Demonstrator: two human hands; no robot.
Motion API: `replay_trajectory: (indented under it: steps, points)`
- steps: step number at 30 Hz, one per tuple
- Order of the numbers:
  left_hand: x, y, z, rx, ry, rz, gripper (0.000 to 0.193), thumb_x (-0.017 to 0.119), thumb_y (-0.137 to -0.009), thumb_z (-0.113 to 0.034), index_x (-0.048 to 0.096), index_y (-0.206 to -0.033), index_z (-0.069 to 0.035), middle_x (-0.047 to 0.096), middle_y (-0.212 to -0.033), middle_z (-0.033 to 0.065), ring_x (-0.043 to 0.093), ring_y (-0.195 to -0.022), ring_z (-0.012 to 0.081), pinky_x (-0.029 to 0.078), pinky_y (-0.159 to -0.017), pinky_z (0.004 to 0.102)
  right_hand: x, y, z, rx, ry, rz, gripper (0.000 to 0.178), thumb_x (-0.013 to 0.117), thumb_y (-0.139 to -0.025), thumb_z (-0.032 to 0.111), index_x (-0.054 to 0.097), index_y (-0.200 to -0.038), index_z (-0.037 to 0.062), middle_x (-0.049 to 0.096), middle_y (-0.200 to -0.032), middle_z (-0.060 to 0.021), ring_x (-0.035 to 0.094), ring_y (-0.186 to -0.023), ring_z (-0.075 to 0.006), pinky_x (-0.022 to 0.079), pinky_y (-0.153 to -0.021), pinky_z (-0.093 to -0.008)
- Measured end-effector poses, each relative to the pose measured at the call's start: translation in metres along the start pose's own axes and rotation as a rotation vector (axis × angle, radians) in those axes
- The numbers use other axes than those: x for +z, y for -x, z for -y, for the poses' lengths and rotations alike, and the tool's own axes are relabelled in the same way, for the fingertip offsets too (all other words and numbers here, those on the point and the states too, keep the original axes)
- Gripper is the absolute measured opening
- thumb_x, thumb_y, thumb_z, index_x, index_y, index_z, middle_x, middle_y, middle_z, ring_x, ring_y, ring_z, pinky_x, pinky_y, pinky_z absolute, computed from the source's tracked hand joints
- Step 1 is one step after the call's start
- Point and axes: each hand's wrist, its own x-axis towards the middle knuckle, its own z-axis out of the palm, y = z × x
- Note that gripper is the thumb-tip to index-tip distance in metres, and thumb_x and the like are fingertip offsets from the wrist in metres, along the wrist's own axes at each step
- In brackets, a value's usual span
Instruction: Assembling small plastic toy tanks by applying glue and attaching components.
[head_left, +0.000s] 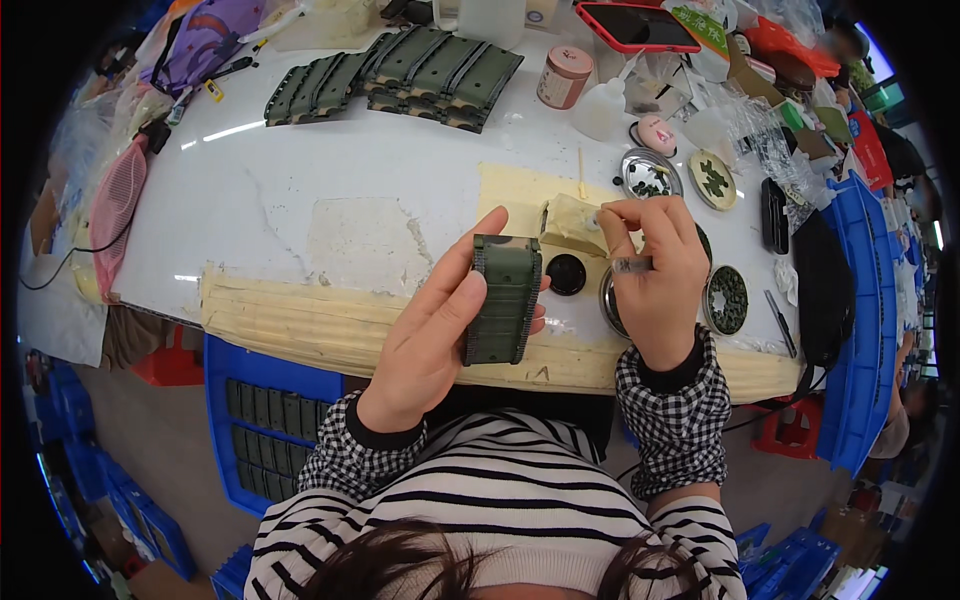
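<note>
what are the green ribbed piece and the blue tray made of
The green ribbed piece in the left hand looks like moulded plastic, perhaps painted: satin sheen, raised ribs, a tan patch. The blue tray seems to be hard plastic: uniform colour, smooth surface.

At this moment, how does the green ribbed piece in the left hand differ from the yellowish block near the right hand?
The green ribbed piece is held in the left hand; the yellowish block rests on the table. The piece is dark green with raised ribs; the block is pale and wrinkled. Shared: the left hand partly covers the piece, the right hand the block.
</note>
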Motion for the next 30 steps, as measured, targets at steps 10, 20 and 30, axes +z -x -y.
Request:
replay_trajectory:
  steps: [10, 20, 30]
  points:
    - [0.001, 0.004, 0.007, 0.495, -0.975, -0.046, 0.056, 0.06, -0.083, 0.003, 0.043, -0.136, -0.001, 0.059, -0.091, 0.018, 0.059, -0.078, 0.0284, 0.047, -0.072, 0.0303, -0.017, 0.011, 0.046, 0.156, -0.728, 0.065, 0.015, 0.055, -0.095, 0.009, 0.051, -0.102, -0.003, 0.053, -0.094, -0.0076, 0.062, -0.083, -0.012, 0.048, -0.071, -0.0198]
    - [0.014, 0.011, -0.003, 0.533, -1.426, -0.038, 0.072, 0.063, -0.068, 0.001, 0.042, -0.137, -0.002, 0.053, -0.089, 0.0094, 0.055, -0.08, 0.0257, 0.048, -0.065, 0.035, -0.015, 0.014, 0.047, 0.124, -0.791, 0.171, 0.012, 0.05, -0.096, 0.005, 0.048, -0.103, -0.0043, 0.052, -0.095, -0.01, 0.065, -0.088, -0.0159, 0.052, -0.077, -0.0241]
    - [0.018, 0.012, -0.004, 0.531, -1.458, -0.037, 0.071, 0.063, -0.069, 0.0, 0.042, -0.137, -0.002, 0.051, -0.087, 0.0087, 0.054, -0.077, 0.0245, 0.048, -0.063, 0.0344, -0.017, 0.016, 0.049, 0.11, -0.744, 0.139, 0.009, 0.05, -0.094, 0.0, 0.05, -0.102, -0.0049, 0.054, -0.094, -0.0106, 0.065, -0.085, -0.0152, 0.052, -0.075, -0.0232]
